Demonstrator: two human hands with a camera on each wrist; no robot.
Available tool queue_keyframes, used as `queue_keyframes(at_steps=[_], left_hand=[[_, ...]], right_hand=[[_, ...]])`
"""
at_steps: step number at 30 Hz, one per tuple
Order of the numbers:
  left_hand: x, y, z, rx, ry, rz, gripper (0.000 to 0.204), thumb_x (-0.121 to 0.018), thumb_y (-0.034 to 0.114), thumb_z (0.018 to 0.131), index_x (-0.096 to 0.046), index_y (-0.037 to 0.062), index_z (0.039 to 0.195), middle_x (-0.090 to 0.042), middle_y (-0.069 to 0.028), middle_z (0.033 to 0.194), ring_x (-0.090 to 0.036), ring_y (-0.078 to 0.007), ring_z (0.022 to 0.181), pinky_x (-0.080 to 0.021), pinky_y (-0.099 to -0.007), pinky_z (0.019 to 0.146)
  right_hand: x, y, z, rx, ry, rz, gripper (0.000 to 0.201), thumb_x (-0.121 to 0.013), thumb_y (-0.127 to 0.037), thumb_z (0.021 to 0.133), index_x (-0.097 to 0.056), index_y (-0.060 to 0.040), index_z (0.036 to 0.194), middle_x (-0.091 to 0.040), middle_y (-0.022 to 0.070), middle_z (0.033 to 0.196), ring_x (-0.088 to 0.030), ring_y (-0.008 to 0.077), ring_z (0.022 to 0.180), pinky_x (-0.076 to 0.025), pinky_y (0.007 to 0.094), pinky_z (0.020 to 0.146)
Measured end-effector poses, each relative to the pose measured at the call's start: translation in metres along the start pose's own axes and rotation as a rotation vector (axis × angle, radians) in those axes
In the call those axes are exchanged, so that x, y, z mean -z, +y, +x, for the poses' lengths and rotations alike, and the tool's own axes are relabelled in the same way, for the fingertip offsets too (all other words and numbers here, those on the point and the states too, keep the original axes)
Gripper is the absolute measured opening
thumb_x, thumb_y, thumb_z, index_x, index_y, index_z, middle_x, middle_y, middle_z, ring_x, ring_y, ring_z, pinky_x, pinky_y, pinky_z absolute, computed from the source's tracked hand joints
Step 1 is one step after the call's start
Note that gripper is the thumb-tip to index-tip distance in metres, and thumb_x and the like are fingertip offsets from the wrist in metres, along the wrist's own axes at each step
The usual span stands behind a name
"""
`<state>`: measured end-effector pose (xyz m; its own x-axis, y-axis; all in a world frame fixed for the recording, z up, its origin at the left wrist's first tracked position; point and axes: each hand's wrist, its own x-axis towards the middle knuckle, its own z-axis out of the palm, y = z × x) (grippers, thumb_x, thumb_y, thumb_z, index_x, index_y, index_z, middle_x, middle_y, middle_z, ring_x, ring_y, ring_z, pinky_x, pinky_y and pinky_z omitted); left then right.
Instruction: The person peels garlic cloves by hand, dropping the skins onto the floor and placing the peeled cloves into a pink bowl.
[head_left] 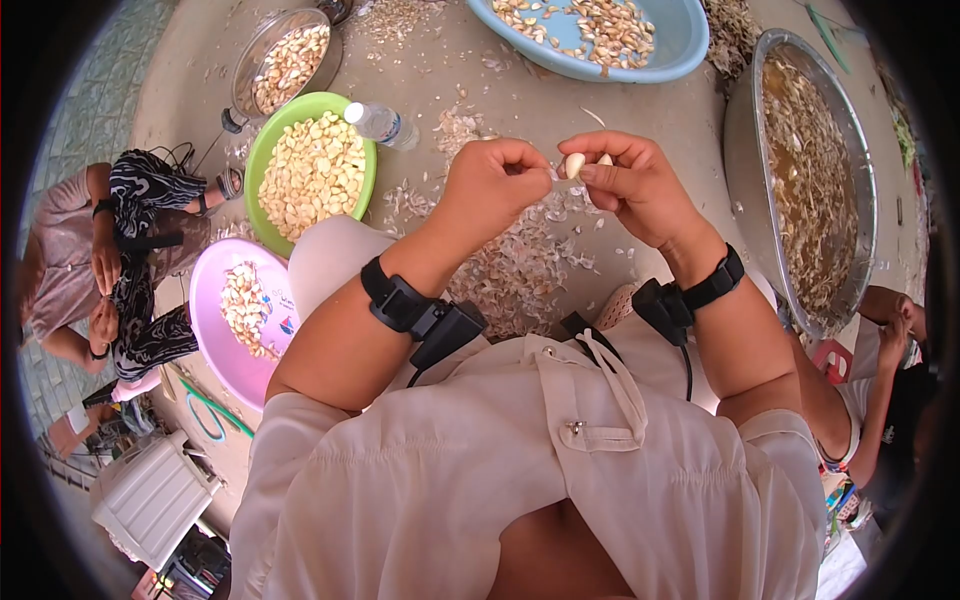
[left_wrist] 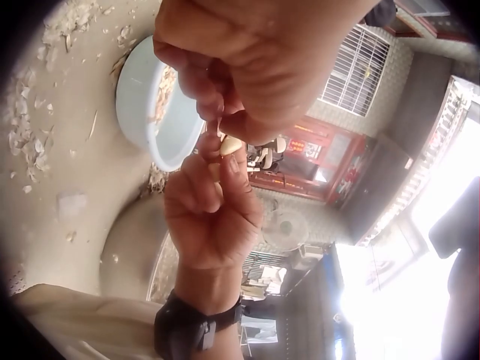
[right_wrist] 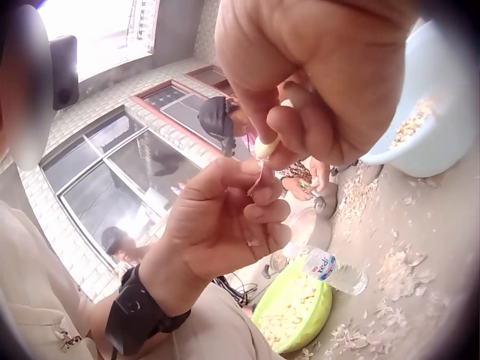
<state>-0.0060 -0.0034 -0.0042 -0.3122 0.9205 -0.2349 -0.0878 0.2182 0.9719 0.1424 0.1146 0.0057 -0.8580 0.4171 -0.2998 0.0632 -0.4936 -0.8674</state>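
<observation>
In the head view both hands meet in front of the body. The right hand (head_left: 645, 190) holds a pale garlic clove (head_left: 574, 165) between thumb and fingers, with a second clove (head_left: 604, 160) by its fingertips. Close against it, the left hand (head_left: 495, 185) has its fingers curled and pinches a thin piece of skin at the clove's end. The right wrist view shows that strip of skin (right_wrist: 256, 182) in the left hand (right_wrist: 225, 217), touching the clove (right_wrist: 265, 147). In the left wrist view the clove (left_wrist: 231, 145) stands above the right thumb.
Peeled cloves fill a green basin (head_left: 370, 185); a bottle (head_left: 383, 126) lies beside it. A pink basin (head_left: 215, 345), metal pot (head_left: 330, 70), blue basin (head_left: 600, 70) and large metal tub (head_left: 745, 180) surround the hands. Loose skins (head_left: 520, 270) cover the floor. People sit at both sides.
</observation>
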Motion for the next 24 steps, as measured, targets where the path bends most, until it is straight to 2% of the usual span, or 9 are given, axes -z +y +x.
queue_keyframes(at_steps=[8,11,14,17,20,24], left_hand=[[0.008,-0.007,0.004,0.011,0.024,-0.085,0.006,-0.059,0.008,0.076,-0.061,0.0016,0.075,-0.051,0.0043,0.064,-0.043,-0.0021,0.059,-0.030,-0.0173,0.051],[0.007,-0.001,-0.001,-0.025,0.081,-0.020,0.007,-0.061,0.008,0.077,-0.062,0.0012,0.078,-0.051,0.0038,0.065,-0.045,-0.0028,0.060,-0.034,-0.0169,0.053],[0.002,0.000,-0.004,-0.204,0.081,-0.130,0.010,-0.065,0.009,0.076,-0.063,0.0006,0.081,-0.054,0.0022,0.070,-0.048,-0.0037,0.063,-0.038,-0.0170,0.057],[0.004,0.011,-0.014,-0.205,-0.015,0.026,0.014,-0.066,0.009,0.076,-0.064,0.0003,0.087,-0.057,0.0008,0.075,-0.050,-0.0045,0.067,-0.041,-0.0176,0.062],[0.004,0.009,-0.018,-0.230,0.051,-0.001,0.017,-0.069,0.015,0.074,-0.065,0.0007,0.083,-0.055,0.0005,0.072,-0.047,-0.0047,0.062,-0.040,-0.0185,0.056],[0.007,0.012,-0.029,-0.174,0.020,-0.207,0.017,-0.065,0.017,0.079,-0.062,0.0011,0.083,-0.056,0.0010,0.073,-0.046,-0.0041,0.061,-0.039,-0.0179,0.055]], right_hand=[[0.001,0.000,0.002,0.002,-0.085,0.168,0.023,-0.056,0.005,0.078,-0.059,0.0009,0.100,-0.062,0.0058,0.085,-0.042,0.0050,0.051,-0.034,0.0155,0.046],[0.001,0.001,0.001,0.030,-0.080,0.098,0.022,-0.057,0.003,0.078,-0.060,-0.0003,0.100,-0.061,0.0042,0.085,-0.041,0.0047,0.051,-0.034,0.0154,0.047],[-0.002,0.001,0.000,0.068,-0.003,-0.045,0.020,-0.058,0.000,0.077,-0.062,-0.0022,0.097,-0.061,0.0018,0.082,-0.042,0.0042,0.053,-0.035,0.0159,0.047],[-0.013,-0.005,-0.005,0.117,0.043,-0.241,0.017,-0.059,-0.002,0.078,-0.063,-0.0034,0.094,-0.059,-0.0005,0.078,-0.042,0.0037,0.054,-0.035,0.0169,0.048],[-0.026,-0.007,-0.009,0.149,0.055,-0.323,0.015,-0.058,-0.002,0.078,-0.063,-0.0037,0.093,-0.057,-0.0014,0.072,-0.042,0.0039,0.055,-0.036,0.0176,0.048],[-0.033,-0.007,-0.014,0.145,-0.015,-0.183,0.016,-0.059,-0.001,0.078,-0.062,-0.0026,0.094,-0.056,-0.0002,0.073,-0.042,0.0050,0.055,-0.035,0.0176,0.047]])
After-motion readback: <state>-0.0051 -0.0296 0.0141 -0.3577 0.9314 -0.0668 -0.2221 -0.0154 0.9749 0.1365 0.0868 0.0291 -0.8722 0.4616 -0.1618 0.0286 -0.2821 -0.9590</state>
